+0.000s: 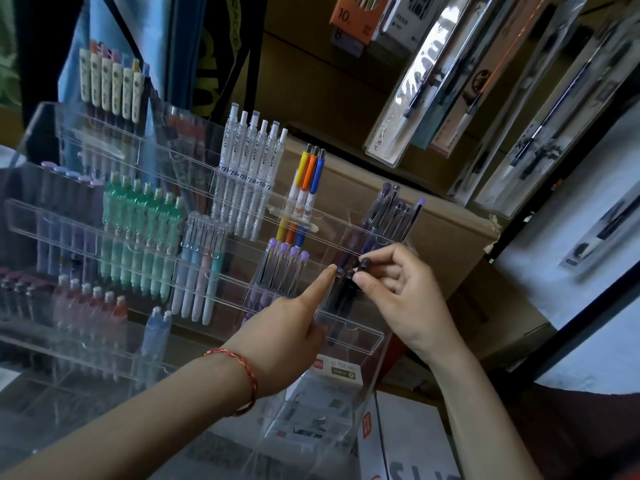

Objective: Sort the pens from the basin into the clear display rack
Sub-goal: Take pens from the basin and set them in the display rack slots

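The clear display rack [239, 299] fills the left and middle, its tiers holding rows of pens. Dark pens [341, 292] stand in a compartment at the rack's right end. My right hand [398, 292] pinches the top of one of these dark pens between thumb and forefinger. My left hand [291, 323], with a red thread bracelet on the wrist, points its straight forefinger at the tops of the same pens, other fingers curled. Purple-capped pens [285, 268] stand in the neighbouring compartment to the left. The basin is not in view.
Green pens [142, 233], white pens [251, 161], and yellow, orange and blue pens [306, 188] fill other slots. A cardboard box [433, 244] stands behind the rack. Packaged pens [426, 81] hang at upper right. White boxes [408, 441] lie below.
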A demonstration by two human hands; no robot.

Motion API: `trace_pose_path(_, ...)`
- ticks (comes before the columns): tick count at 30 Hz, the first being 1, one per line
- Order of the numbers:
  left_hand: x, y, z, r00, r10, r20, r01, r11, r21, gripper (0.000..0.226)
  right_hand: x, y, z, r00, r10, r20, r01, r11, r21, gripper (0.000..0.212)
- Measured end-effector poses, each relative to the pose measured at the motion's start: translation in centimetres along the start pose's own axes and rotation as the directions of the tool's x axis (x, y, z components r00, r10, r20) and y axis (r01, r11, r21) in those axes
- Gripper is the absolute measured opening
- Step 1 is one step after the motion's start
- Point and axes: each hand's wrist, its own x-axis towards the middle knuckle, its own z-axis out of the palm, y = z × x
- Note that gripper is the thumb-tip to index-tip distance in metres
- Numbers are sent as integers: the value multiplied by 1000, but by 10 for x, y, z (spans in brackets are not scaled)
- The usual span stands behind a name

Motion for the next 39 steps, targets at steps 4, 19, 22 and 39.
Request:
trace_pose_path(4, -1, 0, -2, 1000, 3, 5, -3, 1000, 0, 76, 0, 1, 1, 995, 69, 73, -60, 991, -124, 19)
trace_pose_path(19, -84, -53, -44, 981, -175, 83, 192, 936, -295, 32, -27, -86, 73, 959, -268, 88, 250, 952, 175, 30)
trace_pose_path(22, -144, -104, -64, 885, -434, 170, 465, 849, -250, 15, -49, -97, 153, 768, -214, 604, 37, 956, 292, 31)
trace_pose_path(39, -486, -294, -2, 8, -807, -591, 887, 279, -368, 20, -197, -25, 488, 370, 288, 883, -43, 955, -293, 26)
